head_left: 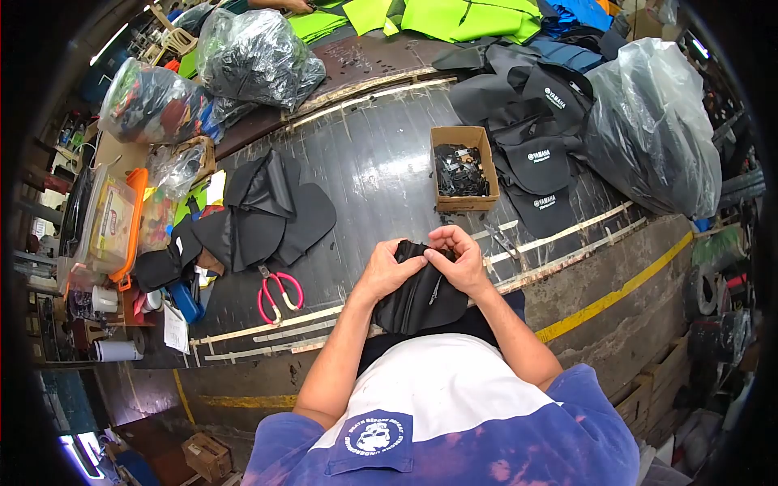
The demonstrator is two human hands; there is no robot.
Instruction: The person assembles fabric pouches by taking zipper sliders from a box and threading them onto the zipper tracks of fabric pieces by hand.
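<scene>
At the table's near edge, my left hand (387,274) and my right hand (459,264) pinch the upper edge of a black fabric piece (421,304) between thumbs and fingers. The piece hangs folded against my body, with small pale print on its right side. My two thumbs almost meet at its top edge; whether anything small lies between them is hidden. Just beyond my right hand stands an open cardboard box (466,204) holding many small black parts. Scissors with red-pink handles (279,298) lie left of my left hand. Metal snips (502,240) rest to the right.
Black pieces printed YAMAHA (541,158) overlap at the right, beside a large clear plastic bag (655,121). More black pieces (263,215) are heaped at the left. Stuffed bags (255,61) and bright green sheets (466,18) lie at the back. Another person's hand (293,5) shows at the top.
</scene>
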